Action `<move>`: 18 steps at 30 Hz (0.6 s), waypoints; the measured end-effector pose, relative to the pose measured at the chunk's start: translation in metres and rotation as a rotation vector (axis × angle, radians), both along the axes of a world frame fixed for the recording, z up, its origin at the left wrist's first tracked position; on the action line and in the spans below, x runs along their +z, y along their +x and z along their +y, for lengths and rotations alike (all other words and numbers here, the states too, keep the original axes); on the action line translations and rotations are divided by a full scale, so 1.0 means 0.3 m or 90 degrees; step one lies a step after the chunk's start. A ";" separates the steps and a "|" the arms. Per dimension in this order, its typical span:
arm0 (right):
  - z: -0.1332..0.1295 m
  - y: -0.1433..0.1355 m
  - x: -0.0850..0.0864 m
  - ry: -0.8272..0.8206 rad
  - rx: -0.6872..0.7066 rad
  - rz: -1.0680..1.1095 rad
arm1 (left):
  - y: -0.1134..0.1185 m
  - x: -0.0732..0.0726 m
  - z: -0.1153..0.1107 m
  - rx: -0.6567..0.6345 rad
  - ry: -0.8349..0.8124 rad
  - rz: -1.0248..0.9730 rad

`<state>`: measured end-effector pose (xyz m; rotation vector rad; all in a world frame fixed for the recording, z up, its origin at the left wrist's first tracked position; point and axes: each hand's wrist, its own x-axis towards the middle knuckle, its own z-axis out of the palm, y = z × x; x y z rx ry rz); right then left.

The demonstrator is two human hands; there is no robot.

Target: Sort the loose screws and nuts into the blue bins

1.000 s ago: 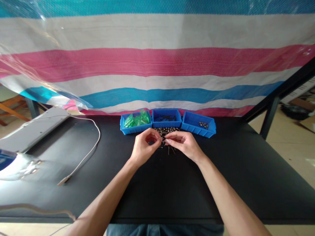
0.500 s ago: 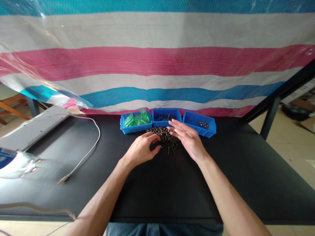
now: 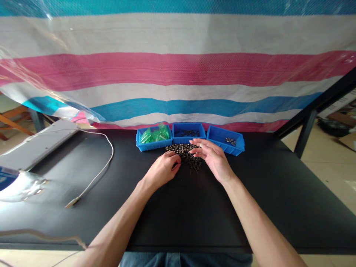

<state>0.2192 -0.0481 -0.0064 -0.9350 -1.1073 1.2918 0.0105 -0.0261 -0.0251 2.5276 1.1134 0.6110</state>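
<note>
A loose pile of small dark screws (image 3: 191,161) lies on the black table in front of the bins. At its left edge is my left hand (image 3: 164,168), thumb and fingertips brought together; whatever is between them is too small to make out. My right hand (image 3: 214,157) hovers over the pile's right side, fingers stretched and apart, with nothing seen in it. Behind the pile stand three blue bins: the left bin (image 3: 154,146) has green plastic pieces (image 3: 155,135), the middle bin (image 3: 182,140) some dark screws, the right bin (image 3: 232,149) a few small metal parts (image 3: 230,141).
A white cable (image 3: 102,170) with a plug curves over the table's left side. Near it are a grey flat panel (image 3: 41,142) and a clear plastic bag (image 3: 25,187). A striped sheet (image 3: 178,70) hangs behind the bins, and a black metal frame (image 3: 306,129) rises at the right.
My left thumb and fingers have closed together at the pile's edge. My right hand has lowered slightly, its fingers shifting over the screws and uncovering more of the middle bin.
</note>
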 end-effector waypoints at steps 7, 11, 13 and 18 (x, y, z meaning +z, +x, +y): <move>0.009 0.008 -0.004 -0.008 -0.012 -0.012 | -0.002 -0.004 0.003 -0.005 0.037 0.024; 0.011 0.016 -0.011 -0.001 -0.010 -0.026 | 0.001 0.018 -0.002 0.020 0.024 -0.097; 0.010 0.020 -0.014 0.011 -0.009 -0.067 | 0.004 0.030 -0.006 0.033 -0.011 -0.186; 0.004 0.022 -0.017 0.038 0.041 -0.197 | 0.012 0.039 -0.011 0.073 -0.121 -0.384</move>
